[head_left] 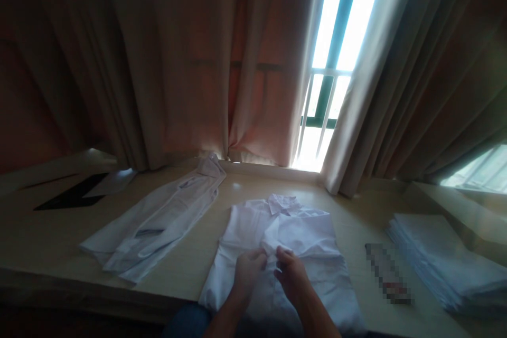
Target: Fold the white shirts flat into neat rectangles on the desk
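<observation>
Beige fabric dominates the far field: heavy pleated curtains (166, 63) hang across the whole back of the scene, parted right of centre on a bright barred window (336, 53). Light is poor elsewhere.

Pale wooden tabletop (47, 232) runs left to right below the curtains and carries everything.

White button-front cotton shirt (309, 237) lies flat at near centre, collar toward the far edge, hem hanging toward the near edge. Front faces up.

Second white long-sleeved shirt (158, 216) lies well apart to the left, loosely laid on a diagonal, not smoothed.

Stack of folded white cloth (447, 259) sits at the right edge, neat, many layers.

Dark flat sheet (75, 193) lies at far left; a small blurred packet (388, 274) lies between the centre shirt and the stack. Contents not legible.

Hands: left hand (247, 269) and right hand (291, 269) meet on the shirt's front placket, roughly mid-chest. Fingers of both are drawn together, each nipping a fold of fabric; the two hands nearly touch. Whether a button sits between the fingertips is too small to tell.

Judgement: the step in hand looks like closing or aligning the front opening, with the shirt already spread out. The next move would call for keeping both placket edges matched while the fingers work lower toward the hem, and for holding the cloth flat so no crease sets in. The thin fabric should shift easily under a light pull.
</observation>
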The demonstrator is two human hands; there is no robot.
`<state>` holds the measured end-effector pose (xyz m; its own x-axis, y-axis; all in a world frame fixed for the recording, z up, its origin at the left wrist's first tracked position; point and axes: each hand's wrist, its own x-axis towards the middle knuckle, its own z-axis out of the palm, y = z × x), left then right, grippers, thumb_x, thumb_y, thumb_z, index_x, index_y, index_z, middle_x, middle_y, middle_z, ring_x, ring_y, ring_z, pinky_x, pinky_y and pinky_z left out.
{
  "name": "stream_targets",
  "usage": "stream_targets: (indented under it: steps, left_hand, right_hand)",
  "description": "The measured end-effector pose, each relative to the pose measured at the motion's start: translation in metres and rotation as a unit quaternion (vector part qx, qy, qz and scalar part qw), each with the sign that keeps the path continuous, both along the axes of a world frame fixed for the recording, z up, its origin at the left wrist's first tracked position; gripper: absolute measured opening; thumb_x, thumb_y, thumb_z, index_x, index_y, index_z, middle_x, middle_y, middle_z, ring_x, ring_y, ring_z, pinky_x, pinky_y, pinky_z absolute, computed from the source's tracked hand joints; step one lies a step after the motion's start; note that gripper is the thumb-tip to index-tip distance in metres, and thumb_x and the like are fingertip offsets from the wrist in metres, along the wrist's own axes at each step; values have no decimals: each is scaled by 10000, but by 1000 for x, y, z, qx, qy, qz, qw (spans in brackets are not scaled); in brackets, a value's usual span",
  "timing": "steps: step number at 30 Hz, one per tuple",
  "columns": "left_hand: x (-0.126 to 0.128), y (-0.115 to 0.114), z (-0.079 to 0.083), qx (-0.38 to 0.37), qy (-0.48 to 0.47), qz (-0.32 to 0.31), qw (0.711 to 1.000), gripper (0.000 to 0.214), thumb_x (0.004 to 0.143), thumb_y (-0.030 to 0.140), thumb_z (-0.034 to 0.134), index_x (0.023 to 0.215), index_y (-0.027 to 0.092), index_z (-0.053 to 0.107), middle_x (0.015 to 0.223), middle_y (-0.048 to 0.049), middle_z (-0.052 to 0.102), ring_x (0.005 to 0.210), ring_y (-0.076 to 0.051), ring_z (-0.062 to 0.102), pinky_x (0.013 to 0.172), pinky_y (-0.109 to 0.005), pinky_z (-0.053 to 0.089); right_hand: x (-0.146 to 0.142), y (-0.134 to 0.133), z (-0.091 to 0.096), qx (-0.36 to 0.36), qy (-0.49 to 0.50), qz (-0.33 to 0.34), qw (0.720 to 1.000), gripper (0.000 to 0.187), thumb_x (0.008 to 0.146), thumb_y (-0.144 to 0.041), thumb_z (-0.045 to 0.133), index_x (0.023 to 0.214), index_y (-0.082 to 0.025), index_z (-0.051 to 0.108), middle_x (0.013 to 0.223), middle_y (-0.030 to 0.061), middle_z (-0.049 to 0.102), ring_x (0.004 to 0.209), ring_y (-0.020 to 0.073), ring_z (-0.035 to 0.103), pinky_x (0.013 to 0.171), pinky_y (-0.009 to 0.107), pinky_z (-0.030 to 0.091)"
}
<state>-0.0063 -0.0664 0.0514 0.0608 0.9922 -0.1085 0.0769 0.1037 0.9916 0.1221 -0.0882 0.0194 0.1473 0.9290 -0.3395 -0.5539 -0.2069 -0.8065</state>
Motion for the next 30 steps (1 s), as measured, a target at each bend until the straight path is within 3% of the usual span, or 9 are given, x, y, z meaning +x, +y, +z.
stream_targets:
  steps: [3,5,10,16,19,22,25,30]
  left_hand:
    - [2,-1,3,1,-10,-15,1000,224,617,349,588,562,151,676,488,7,536,542,-137,480,546,-246,363]
    - [3,-2,3,-1,-19,-19,1000,231,616,358,588,559,151,673,488,6,534,537,-134,474,546,-248,365]
    - [5,-5,3,-2,-63,1,998,258,621,382,587,603,147,691,550,-18,590,557,-136,495,562,-257,390]
    - [8,-10,13,-6,-89,-8,996,311,607,393,628,737,133,737,635,-35,646,609,-147,526,598,-270,414]
    - [8,-9,11,-22,-112,-18,993,285,608,359,623,744,134,733,622,-29,637,580,-133,513,574,-262,412]
    - [5,-5,3,-36,-148,-21,988,255,614,349,625,719,136,717,620,-30,629,559,-124,509,553,-256,413]
    - [0,-1,-6,-51,-168,-15,984,276,630,392,651,704,130,699,633,-39,625,578,-133,539,555,-255,424]
    - [-5,4,-17,-77,-210,-27,974,341,640,394,724,894,168,690,790,-21,663,624,-110,571,584,-232,435]
  right_hand:
    - [-3,4,-7,-5,70,10,997,405,626,-511,751,802,-206,552,669,-47,500,524,74,397,481,212,319]
    - [-5,6,-10,-10,55,6,998,411,627,-526,752,798,-205,560,684,-42,508,519,70,393,471,210,314]
    - [-4,7,-7,-26,-75,-26,996,445,653,-610,694,703,-186,568,687,-4,534,545,92,451,455,216,355]
    - [-7,-2,11,51,-236,-38,970,410,591,-492,769,773,-148,640,637,21,597,588,143,533,497,242,423]
    - [-8,-3,13,62,-163,-47,984,345,587,-387,764,816,-157,647,698,22,621,632,151,566,530,244,444]
    - [-5,0,8,39,-85,-10,996,277,623,-392,716,743,-154,639,676,22,603,612,148,569,506,241,431]
    - [-3,4,4,43,-91,7,995,318,651,-439,707,731,-138,643,631,17,582,550,128,538,478,237,407]
    - [-3,1,11,65,-95,5,993,403,652,-522,720,682,-129,638,562,-1,530,497,100,476,474,234,387]
